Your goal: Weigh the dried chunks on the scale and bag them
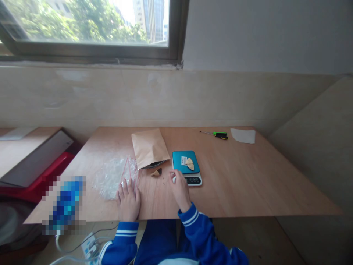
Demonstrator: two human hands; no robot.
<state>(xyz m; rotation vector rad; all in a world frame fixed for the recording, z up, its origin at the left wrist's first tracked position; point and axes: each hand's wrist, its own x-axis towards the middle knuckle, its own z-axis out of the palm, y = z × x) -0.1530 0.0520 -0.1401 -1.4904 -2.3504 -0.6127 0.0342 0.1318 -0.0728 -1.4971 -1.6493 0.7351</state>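
My left hand (129,200) lies flat, its fingers spread, at the right edge of a heap of clear zip bags (111,178) with a pink seal line. My right hand (179,187) is at the front left of a small digital scale (176,162), thumb and fingers pinched together; whatever they hold, if anything, is too small to make out. On the scale's blue plate rest pale, dried-looking pieces (189,164) beside a white label. A brown paper pouch (150,147) lies with its dark mouth towards me. Just before it sits a brown and dark piece (156,173), with crumbs nearby.
Two screwdrivers (220,135), green and black-yellow, lie at the back of the wooden table (248,184). A white paper scrap (242,135) is to their right. A blurred-out blue object (67,202) is at the left edge, above cables and a power strip (91,244).
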